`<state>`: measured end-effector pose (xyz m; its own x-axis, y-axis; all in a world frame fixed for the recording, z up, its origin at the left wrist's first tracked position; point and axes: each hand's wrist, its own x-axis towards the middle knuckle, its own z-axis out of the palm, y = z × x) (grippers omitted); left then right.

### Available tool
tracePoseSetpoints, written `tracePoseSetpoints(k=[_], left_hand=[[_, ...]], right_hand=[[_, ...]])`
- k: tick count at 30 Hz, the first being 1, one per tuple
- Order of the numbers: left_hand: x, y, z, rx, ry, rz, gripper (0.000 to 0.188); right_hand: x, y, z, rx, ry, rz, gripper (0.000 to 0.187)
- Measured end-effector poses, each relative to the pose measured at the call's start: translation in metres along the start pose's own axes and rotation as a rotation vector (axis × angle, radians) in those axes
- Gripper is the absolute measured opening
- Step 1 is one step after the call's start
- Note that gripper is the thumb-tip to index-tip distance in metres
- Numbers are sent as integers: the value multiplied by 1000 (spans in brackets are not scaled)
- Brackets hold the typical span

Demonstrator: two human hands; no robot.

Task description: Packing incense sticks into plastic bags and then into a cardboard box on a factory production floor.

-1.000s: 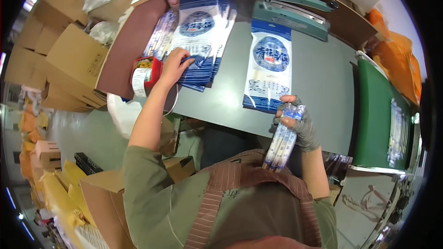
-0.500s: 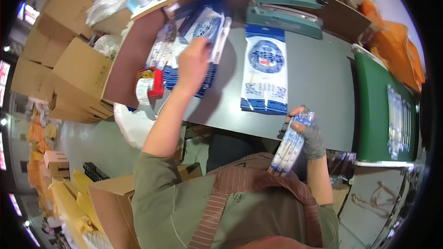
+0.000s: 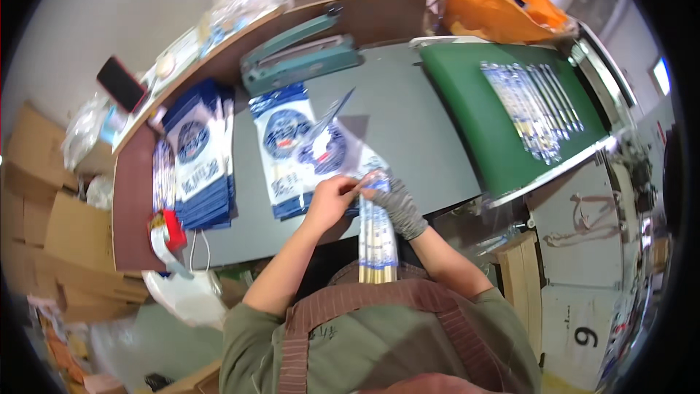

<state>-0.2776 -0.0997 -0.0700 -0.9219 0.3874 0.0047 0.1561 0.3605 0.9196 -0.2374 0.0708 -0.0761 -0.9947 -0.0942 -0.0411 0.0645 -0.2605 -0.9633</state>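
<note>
My right hand [image 3: 397, 206], in a grey fingerless glove, grips a bundle of wrapped chopsticks [image 3: 378, 237] by its upper end; the bare ends hang toward my apron. Beside it, my bare left hand [image 3: 332, 201] has its fingers pinched together at the near edge of a blue-and-white plastic bag [image 3: 326, 147]. That bag tilts above the table, its far end raised, partly covering a second flat printed bag [image 3: 281, 128]. The two hands almost touch at the table's front edge. Exactly how the left fingertips hold the bag is partly hidden.
A stack of printed bags [image 3: 197, 164] and more wrapped sticks [image 3: 163, 175] lie left, by a red box [image 3: 173, 230]. A teal long-arm stapler [image 3: 302, 62] stands at the back. Wrapped bundles [image 3: 532, 113] rest on a green surface [image 3: 456, 95] at right, before an orange bag [image 3: 503, 4].
My left hand has left the bag stack and come to my right hand, bringing a bag over the flat one. The chopstick bundle has turned more upright. The view has swung right.
</note>
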Motion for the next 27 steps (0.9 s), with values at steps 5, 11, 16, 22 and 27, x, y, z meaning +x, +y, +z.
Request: tracePoseSetpoints(k=[5,11,16,22,27], left_hand=[[-5,21,18,103,379,231,8],[-44,54,11,454,165,808,29],[-100,26,4,484,-56,889,42],[-76,16,6,567,235,425,53],[-97,9,-2,581,338,429,35]], right_hand=[[7,-6,4,-635,-7,-17,31],[-57,11,3,-884,43,35,54],[-131,23,3,116,-28,135,49],[-67,-36,16,-1129,182,-49,70],[-73,-21,-6,-1284,164,-296,45]])
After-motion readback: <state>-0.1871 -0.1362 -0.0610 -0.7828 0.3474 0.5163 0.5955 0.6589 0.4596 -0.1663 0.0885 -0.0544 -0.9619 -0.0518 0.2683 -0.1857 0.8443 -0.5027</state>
